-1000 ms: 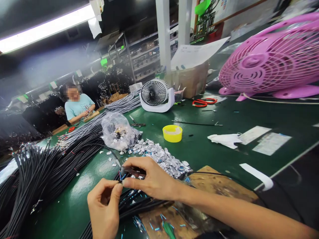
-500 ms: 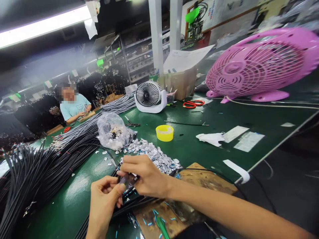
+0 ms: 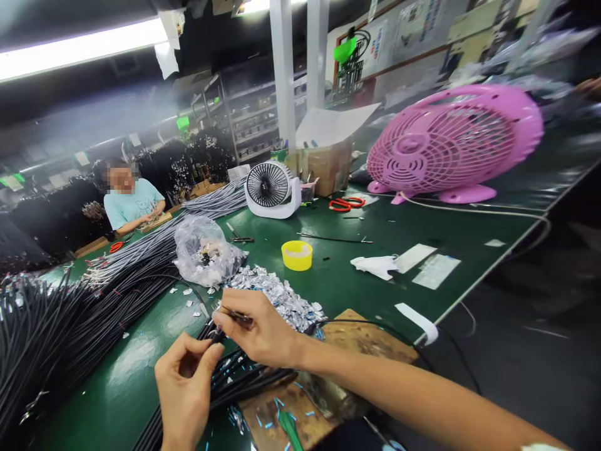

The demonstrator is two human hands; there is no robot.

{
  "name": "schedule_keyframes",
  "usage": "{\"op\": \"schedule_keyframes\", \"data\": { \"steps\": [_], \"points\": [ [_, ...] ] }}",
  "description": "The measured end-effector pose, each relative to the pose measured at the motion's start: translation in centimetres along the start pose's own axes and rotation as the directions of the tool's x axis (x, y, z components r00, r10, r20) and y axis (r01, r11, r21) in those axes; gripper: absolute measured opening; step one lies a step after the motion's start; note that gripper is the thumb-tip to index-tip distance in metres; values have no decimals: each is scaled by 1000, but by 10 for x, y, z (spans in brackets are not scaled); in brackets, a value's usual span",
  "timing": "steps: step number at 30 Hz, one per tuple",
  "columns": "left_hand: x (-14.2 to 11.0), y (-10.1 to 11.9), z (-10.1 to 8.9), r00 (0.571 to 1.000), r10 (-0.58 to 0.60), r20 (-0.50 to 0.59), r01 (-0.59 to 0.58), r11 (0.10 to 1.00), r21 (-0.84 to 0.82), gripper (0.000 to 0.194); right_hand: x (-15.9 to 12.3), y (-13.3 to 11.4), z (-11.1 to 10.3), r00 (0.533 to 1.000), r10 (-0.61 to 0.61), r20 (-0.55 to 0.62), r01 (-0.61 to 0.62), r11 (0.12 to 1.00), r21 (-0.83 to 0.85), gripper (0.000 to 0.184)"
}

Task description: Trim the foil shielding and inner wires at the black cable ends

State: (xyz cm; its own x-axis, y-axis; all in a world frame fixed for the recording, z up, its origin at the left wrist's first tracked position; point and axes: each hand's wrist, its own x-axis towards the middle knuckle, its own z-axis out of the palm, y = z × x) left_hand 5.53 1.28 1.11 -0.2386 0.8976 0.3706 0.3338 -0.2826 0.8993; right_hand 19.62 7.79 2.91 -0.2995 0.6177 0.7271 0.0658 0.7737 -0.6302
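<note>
My left hand (image 3: 185,382) pinches the end of a black cable (image 3: 216,335) between thumb and forefinger. Close beside it, my right hand (image 3: 265,329) is closed around a slim dark tool (image 3: 238,315), whose exact kind I cannot make out. The right thumb and forefinger meet at the cable's stripped tip, where small pale wires show. Under both hands lies a bundle of black cables (image 3: 256,383). Just beyond the right hand spreads a heap of crumpled silver foil scraps (image 3: 282,294).
A worn wooden board (image 3: 370,338) bears a green-handled tool (image 3: 288,429) and blue scraps. Behind stand a plastic bag (image 3: 201,250), a yellow dish (image 3: 297,257), a white fan (image 3: 270,188) and a pink fan (image 3: 446,147). Black cables (image 3: 94,332) cover the left; a co-worker (image 3: 134,203) sits beyond.
My hands have shifted slightly left in view, along with the whole scene. The right fingers have moved up to the cable tip, and the dark tool now lies across the right hand.
</note>
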Motion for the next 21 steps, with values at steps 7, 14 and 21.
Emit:
{"op": "schedule_keyframes", "data": {
  "steps": [7,14,21],
  "points": [
    [-1,1,-7,997,-52,63,51,999,14,36,0,2,-3,986,-154,70,157,987,-37,23],
    [1,10,-1,998,-18,59,17,1000,21,36,-6,3,5,916,241,321,-337,897,287,39],
    [-2,3,-1,994,-78,74,79,997,-15,38,5,5,-6,918,372,-139,-339,917,211,41]
  ]
}}
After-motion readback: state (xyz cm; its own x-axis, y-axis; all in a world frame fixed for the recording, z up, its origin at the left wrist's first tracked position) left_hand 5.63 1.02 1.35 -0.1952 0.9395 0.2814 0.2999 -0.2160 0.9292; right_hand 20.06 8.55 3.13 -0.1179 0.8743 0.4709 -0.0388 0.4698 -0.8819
